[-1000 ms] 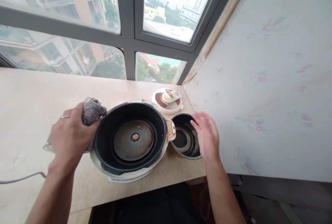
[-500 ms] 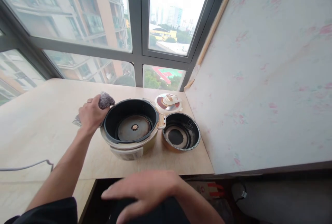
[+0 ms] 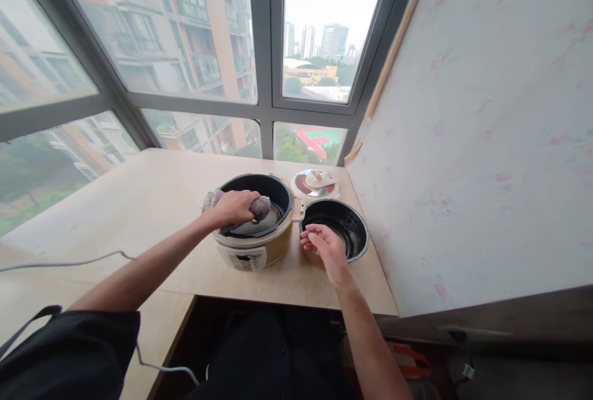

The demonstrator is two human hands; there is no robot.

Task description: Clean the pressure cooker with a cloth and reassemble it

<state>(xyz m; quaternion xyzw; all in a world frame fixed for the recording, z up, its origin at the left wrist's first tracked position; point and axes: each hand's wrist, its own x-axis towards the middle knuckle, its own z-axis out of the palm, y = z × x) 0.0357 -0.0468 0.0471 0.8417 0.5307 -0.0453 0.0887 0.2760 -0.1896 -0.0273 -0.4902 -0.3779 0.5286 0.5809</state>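
My left hand point(image 3: 236, 208) is closed round a grey cloth point(image 3: 260, 207), held over the open mouth of a pressure cooker point(image 3: 278, 249). Part of the cloth hangs over the cooker's left rim. The cooker's dark inside shows past the cloth, with its metal bottom partly hidden. In front of the black inner pot point(image 3: 356, 233) is my right hand point(image 3: 323, 242), its fingers slightly curled and apart, with nothing in them. It covers the near left part of that pot. Behind the pot lies the cooker's lid point(image 3: 315, 184), handle up.
The cooker parts stand on a pale wooden surface point(image 3: 162, 196) beneath the windows. A wallpapered wall point(image 3: 463, 171) rises close on the right. A grey cord point(image 3: 65, 263) runs across the left side, and the surface's front edge is just before the cooker.
My left hand has carried the cloth from the cooker's left side to over its opening. My right hand has risen from below the front edge to the inner pot. The view has shifted left.
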